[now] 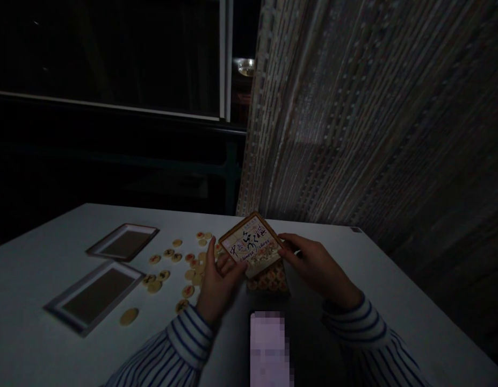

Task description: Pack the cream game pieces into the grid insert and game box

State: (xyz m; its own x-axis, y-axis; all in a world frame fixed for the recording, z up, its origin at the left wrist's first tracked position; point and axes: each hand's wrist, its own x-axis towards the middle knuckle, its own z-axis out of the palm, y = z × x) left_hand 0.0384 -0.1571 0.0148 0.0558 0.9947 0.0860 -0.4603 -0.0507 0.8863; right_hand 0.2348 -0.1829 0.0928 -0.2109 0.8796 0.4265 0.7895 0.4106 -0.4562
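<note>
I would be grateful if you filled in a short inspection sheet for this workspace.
Surface: white table, dimly lit.
Things in hand: lettered panel reading "Chinese chess", tilted over a box of round pieces that it partly hides; whether they touch cannot be told.
Clutter: loose pieces scattered to the left, a nearer tray and a farther tray beyond them, a phone at the picture's bottom edge with its screen obscured.
Hands: left hand grips the panel's left side; right hand grips its right side.
Cables: nothing seen.
Surroundings: string curtain behind to the right, pale frame to its left, much darkness.
</note>
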